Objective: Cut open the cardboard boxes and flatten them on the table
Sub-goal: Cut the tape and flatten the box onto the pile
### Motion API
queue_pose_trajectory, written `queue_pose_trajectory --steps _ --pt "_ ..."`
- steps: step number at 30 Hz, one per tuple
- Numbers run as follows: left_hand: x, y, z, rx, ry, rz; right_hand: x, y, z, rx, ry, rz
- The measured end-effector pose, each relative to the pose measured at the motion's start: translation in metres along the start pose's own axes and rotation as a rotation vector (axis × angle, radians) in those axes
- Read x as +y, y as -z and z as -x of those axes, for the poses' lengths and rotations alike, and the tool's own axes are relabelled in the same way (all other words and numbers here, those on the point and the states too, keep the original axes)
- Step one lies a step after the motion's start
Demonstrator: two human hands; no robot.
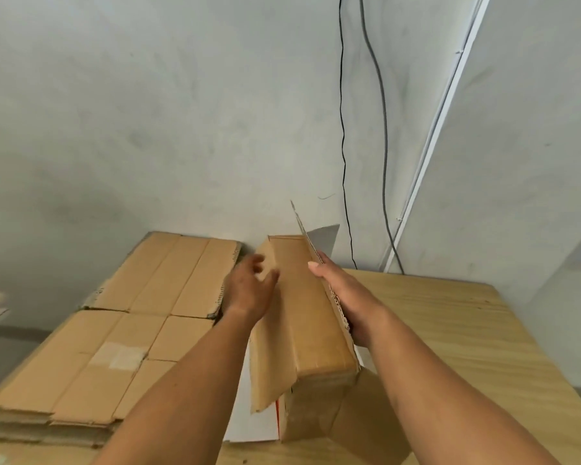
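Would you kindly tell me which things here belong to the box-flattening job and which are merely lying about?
Job: brown cardboard box, its raised flap gripped by the right hand; left hand; stack of flattened brown cardboard; pale wooden table.
Lying about: black wall cables; white wall trim strip.

Bright, soft, even light with no glare. Left hand is motion-blurred at the fingers. Faint grey smudgy shadows on the wall above the box. Wide-angle bending shows at the edges, and the cables right of the box curve.

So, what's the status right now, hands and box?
Left hand open, blurred, beside the box. Right hand grips its right edge. Box not flat yet. Flattened stack left; nothing blocking.
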State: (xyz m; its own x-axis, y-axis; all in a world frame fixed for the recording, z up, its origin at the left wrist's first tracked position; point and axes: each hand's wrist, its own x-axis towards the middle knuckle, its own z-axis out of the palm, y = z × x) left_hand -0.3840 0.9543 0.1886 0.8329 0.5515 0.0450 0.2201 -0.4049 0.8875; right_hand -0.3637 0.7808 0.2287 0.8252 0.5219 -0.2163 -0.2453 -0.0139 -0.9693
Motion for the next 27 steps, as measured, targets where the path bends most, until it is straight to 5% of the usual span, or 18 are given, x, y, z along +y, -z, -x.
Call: queue_pose_trajectory --steps 4,10,16,20,24,27 --pt "-0.026 0.008 0.02 -0.383 0.617 0.173 0.0 0.001 -0.002 -0.023 -0.023 0.01" --pt "0.027 0.063 -0.019 -0.084 0.219 -0.234 -0.006 0.003 -0.006 0.037 -0.081 0.078" --pt "0.076 0.025 -0.001 -0.427 0.014 0.123 -0.039 -0.006 -0.001 0.092 -0.287 0.319" --pt "0.038 0.006 0.018 -0.374 0.065 0.135 -0.042 -0.006 -0.007 0.185 -0.258 0.415" --pt "0.006 0.008 0.047 -0.541 0.252 0.14 -0.04 -0.009 -0.011 0.173 -0.281 0.419" --pt "-0.004 0.047 0.037 -0.447 0.226 -0.079 -0.039 -0.009 -0.013 0.169 -0.285 0.436"
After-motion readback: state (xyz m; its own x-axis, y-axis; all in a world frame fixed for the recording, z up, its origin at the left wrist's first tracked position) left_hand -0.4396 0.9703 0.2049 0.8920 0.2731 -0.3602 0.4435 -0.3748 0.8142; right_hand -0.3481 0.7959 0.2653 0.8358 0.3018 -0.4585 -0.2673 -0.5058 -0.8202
